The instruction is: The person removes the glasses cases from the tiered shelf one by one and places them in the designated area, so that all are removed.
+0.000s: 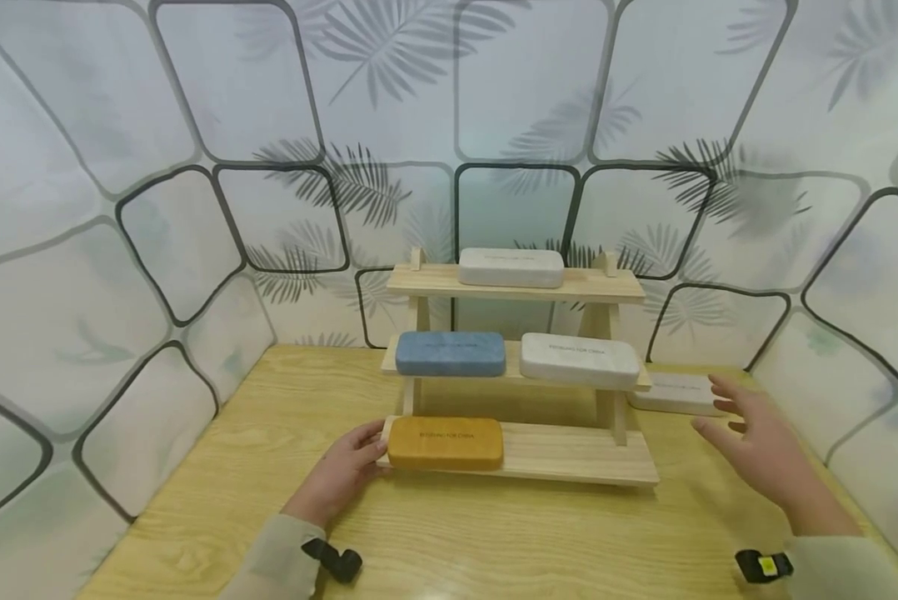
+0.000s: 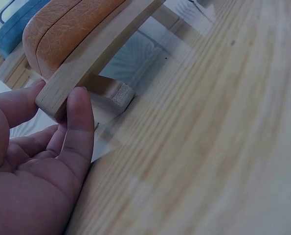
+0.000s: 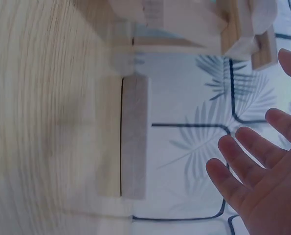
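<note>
At the wooden stand's [image 1: 599,284] eight o'clock, the left hand [image 1: 350,461] is pinching the end of the bottom shelf [image 1: 576,451], right beside the orange case [image 1: 445,444] sitting at seven! The blue case [image 1: 451,354] is resting at nine, a white case [image 1: 511,268] is lying up at twelve, its neighbour [image 1: 580,361] at three. Farther out, a pale case [image 1: 677,395] is lying on the table [image 1: 539,537], and towards four the right hand [image 1: 760,446] is hovering near it, fingers extended.
</note>
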The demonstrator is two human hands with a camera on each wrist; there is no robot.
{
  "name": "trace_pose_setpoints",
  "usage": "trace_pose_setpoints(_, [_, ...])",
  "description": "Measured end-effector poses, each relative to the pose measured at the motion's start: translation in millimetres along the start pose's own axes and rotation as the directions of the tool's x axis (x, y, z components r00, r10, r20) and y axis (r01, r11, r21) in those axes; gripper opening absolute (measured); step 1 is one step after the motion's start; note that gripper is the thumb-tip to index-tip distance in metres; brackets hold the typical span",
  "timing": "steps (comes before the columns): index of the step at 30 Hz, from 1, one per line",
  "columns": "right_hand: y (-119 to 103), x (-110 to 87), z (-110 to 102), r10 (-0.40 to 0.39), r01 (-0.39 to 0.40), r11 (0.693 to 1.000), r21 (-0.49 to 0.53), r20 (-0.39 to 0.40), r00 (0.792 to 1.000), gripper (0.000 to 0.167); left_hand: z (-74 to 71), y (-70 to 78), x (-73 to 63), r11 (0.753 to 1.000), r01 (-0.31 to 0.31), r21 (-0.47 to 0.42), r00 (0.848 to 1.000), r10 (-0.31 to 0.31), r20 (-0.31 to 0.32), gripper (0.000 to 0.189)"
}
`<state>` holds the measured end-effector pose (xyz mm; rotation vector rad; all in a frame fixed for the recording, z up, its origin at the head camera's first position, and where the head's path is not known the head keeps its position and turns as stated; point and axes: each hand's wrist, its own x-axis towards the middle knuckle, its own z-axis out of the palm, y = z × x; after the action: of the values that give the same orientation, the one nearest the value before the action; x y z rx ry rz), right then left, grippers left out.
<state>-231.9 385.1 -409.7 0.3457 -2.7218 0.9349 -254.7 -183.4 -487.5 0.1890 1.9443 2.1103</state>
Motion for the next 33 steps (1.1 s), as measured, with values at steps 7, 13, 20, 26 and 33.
trace_pose_setpoints(7, [-26, -6.7, 13, -0.081, 0.081, 0.996, -0.029, 0.004, 0.997, 0.073, -1.6, -0.3, 0.8, 1.0, -0.009, -0.004, 1.0, 0.009, 0.018, 0.06])
trace_pose_setpoints(13, [-48, -8.9, 24, -0.136, 0.135, 0.991, 0.005, 0.032, 0.99, 0.073, -2.5, 0.1, 0.5, 1.0, -0.008, -0.002, 0.999, 0.008, 0.035, 0.061])
trace_pose_setpoints(20, [-68, -7.4, 43, -0.192, 0.19, 0.981, 0.038, 0.054, 0.98, 0.07, -2.5, -1.1, -0.3, 1.0, -0.011, -0.009, 0.999, 0.011, 0.033, 0.062])
trace_pose_setpoints(26, [-81, -6.4, 60, -0.24, 0.231, 0.967, 0.112, 0.084, 0.967, 0.069, -2.6, -2.4, -0.4, 1.0, 0.001, -0.015, 1.0, -0.001, 0.02, 0.061])
trace_pose_setpoints(33, [-99, -2.5, 80, -0.261, 0.238, 0.958, 0.158, 0.144, 0.955, 0.07, -2.9, -0.6, 0.4, 1.0, -0.001, -0.001, 0.999, 0.001, 0.039, 0.059])
